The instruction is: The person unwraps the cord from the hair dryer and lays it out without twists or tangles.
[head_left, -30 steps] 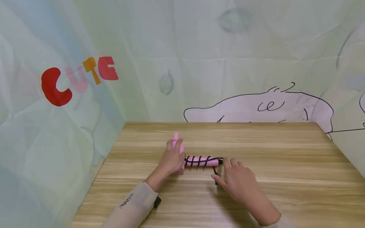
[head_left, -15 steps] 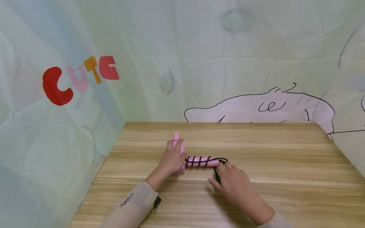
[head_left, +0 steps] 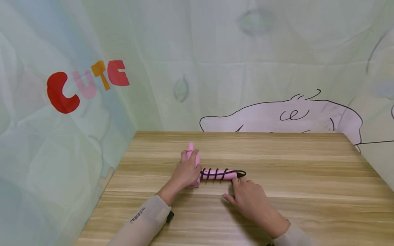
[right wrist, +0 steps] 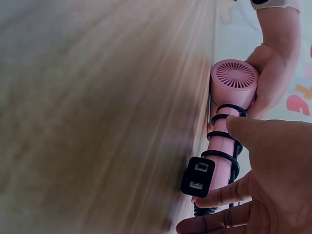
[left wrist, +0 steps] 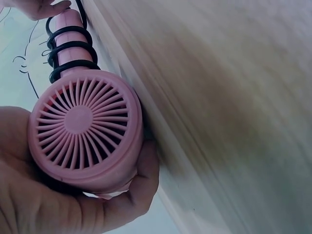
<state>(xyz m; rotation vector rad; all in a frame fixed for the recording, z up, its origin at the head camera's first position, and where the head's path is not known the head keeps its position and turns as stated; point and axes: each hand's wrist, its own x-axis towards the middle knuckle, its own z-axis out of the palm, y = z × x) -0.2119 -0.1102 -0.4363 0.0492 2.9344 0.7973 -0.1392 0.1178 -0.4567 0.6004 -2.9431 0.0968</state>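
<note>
A pink hair dryer (head_left: pixel 197 160) lies on the wooden table, its handle (head_left: pixel 229 176) pointing right. My left hand (head_left: pixel 186 173) grips the barrel, thumb and fingers round it near the rear grille (left wrist: pixel 78 120). Coils of black cord (right wrist: pixel 220 155) wind round the handle and loop past its end. My right hand (head_left: pixel 250 200) is at the handle's end, fingers extended and thumb held apart. In the right wrist view the black two-prong plug (right wrist: pixel 198 176) lies against the handle, just by the fingers. Whether the fingertips press the handle or the cord is hard to tell.
The wooden table (head_left: pixel 292 167) stretches out around the hair dryer. A printed cloth (head_left: pixel 221 85) with cartoon drawings and coloured letters hangs behind the table and along its left side.
My right hand has moved left and slightly toward me, from beyond the handle's end to just below it, uncovering the cord loop. The left hand and hair dryer stay put.
</note>
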